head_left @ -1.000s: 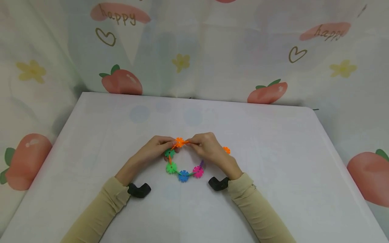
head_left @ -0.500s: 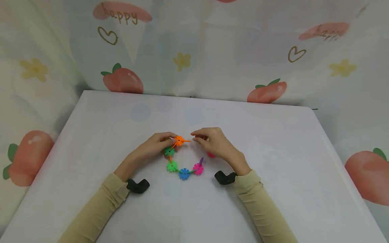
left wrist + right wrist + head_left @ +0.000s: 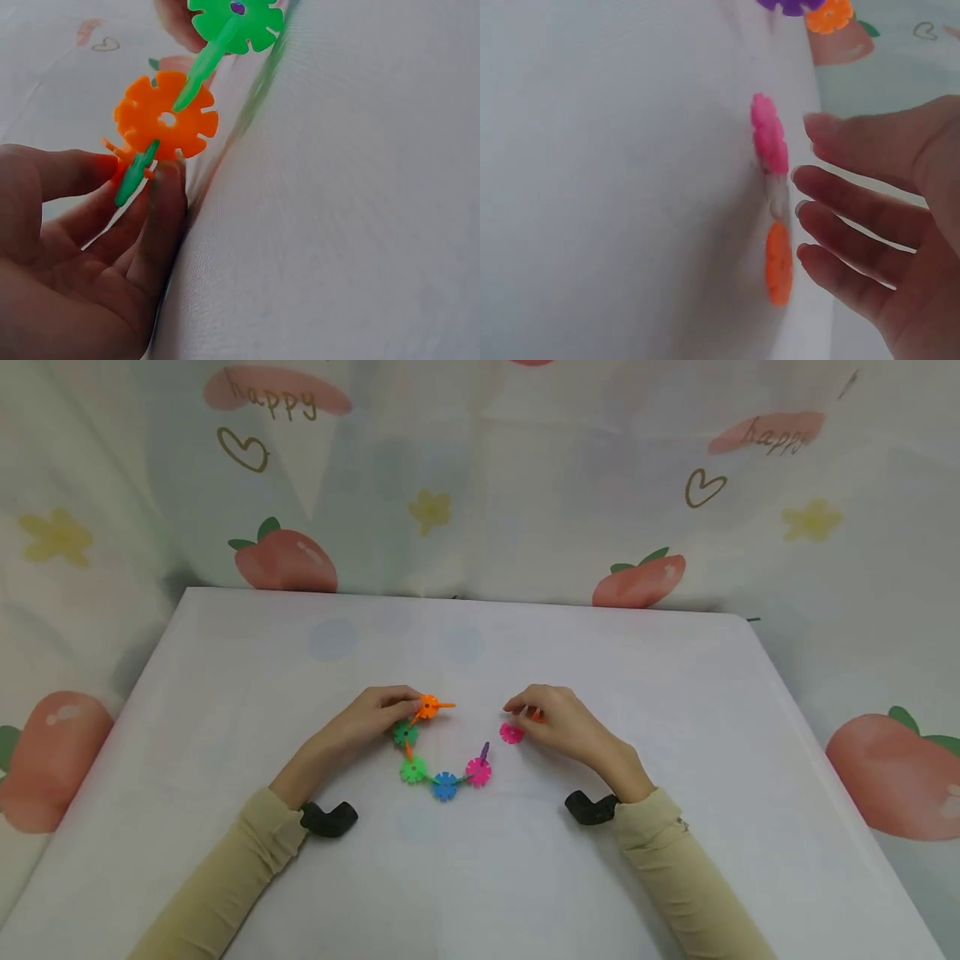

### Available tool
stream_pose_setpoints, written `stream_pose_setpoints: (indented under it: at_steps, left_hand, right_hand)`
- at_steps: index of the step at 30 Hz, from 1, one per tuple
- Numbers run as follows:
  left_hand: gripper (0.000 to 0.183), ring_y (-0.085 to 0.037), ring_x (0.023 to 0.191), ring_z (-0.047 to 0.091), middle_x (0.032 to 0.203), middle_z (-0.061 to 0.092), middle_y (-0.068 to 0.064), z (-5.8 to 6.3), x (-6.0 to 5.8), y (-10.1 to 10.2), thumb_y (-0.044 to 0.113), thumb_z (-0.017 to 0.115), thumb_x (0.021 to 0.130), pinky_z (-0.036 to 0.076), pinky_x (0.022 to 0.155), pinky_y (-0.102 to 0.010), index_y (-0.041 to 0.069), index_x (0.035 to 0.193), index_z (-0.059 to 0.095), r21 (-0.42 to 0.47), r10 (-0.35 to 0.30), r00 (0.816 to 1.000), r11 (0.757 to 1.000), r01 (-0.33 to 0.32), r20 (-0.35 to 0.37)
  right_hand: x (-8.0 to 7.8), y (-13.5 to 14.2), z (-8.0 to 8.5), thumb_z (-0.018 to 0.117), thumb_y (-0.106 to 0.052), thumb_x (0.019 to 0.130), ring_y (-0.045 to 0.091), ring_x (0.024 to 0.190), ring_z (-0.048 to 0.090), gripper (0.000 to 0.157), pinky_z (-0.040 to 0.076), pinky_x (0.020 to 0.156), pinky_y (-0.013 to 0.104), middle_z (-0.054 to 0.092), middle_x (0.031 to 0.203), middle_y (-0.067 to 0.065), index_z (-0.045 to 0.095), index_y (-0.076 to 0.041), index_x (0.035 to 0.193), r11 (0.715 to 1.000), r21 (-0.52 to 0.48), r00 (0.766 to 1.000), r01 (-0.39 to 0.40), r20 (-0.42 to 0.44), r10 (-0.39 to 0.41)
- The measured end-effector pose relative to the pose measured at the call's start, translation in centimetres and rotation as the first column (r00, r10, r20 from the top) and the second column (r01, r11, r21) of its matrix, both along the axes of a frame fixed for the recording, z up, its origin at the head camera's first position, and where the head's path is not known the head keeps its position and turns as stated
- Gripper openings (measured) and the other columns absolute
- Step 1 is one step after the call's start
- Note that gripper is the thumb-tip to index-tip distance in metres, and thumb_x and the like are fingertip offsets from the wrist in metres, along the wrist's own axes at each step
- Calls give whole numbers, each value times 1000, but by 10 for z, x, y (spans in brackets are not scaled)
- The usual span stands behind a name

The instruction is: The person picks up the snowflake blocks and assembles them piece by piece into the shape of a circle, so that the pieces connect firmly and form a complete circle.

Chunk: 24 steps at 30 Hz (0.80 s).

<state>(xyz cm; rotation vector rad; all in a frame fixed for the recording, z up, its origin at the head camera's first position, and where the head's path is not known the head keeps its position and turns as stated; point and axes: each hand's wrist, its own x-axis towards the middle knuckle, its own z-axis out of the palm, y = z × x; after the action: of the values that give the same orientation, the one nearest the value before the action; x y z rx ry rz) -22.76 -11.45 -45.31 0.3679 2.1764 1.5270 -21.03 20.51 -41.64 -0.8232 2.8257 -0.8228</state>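
Note:
A curved chain of interlocking snowflake discs [image 3: 413,769], in orange, green, blue, pink and purple, lies on the table with a gap at its upper right. My left hand [image 3: 367,718] pinches its upper-left end beside an orange disc [image 3: 429,707]. The left wrist view shows thumb and fingers at an orange piece by a dark green disc [image 3: 133,180]. My right hand [image 3: 562,718] is right of the chain, above a loose pink disc [image 3: 512,732] and a loose orange disc [image 3: 779,262]. Its fingers are extended and apart from both discs. Something whitish lies between these, blurred.
A white-covered table [image 3: 480,877] spreads around the hands. A patterned curtain [image 3: 517,510] hangs behind it and at both sides. Black curved wrist pieces [image 3: 330,820] stick out from both cuffs.
My right hand has let go of the chain's orange end and moved right to the loose discs. The left hand keeps its hold. The head view has shifted slightly.

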Motion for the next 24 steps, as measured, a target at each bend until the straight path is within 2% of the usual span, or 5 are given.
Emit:
stream_pose_setpoints:
  at_steps: [4,8,15,19,24]
  left_hand:
    - [32,-23,102,57,113,69,-10,1,0,0,30,56,106,49,84,-27,9,127,69,16,11,1000,1000,-11,19]
    - [34,-22,96,57,112,68,-10,5,1,3,31,57,106,49,77,-24,11,131,68,8,23,999,1000,-23,31]
    - [30,-19,90,58,107,71,-9,6,0,5,23,60,104,50,73,-23,4,126,68,-1,25,997,1000,-25,72]
    - [29,-18,82,56,98,72,-8,8,1,6,21,62,103,48,70,-23,0,122,69,-1,27,997,1000,-27,79]
    - [28,-19,79,55,93,70,-7,8,2,6,22,62,103,48,69,-24,-1,118,69,6,26,997,1000,-27,74]
  right_hand:
    - [5,4,-3,79,-11,89,19,91,62,25,54,81,34,69,101,5,76,-4,113,998,58,1000,-3,20,2]
    - [10,4,-2,84,-16,85,20,89,59,27,51,78,33,64,97,5,72,-5,107,997,70,999,22,44,-26]
    - [7,1,-4,82,-14,88,13,77,59,24,52,72,29,65,84,-1,62,-9,101,999,3,994,40,103,-41]
    - [4,-3,-6,79,-13,91,10,74,59,21,52,71,27,67,83,-1,63,-8,103,999,-34,995,39,90,-35]
    - [0,-9,-10,76,-11,93,9,68,57,17,50,66,25,65,78,-1,66,-6,105,997,-70,998,28,60,-24]
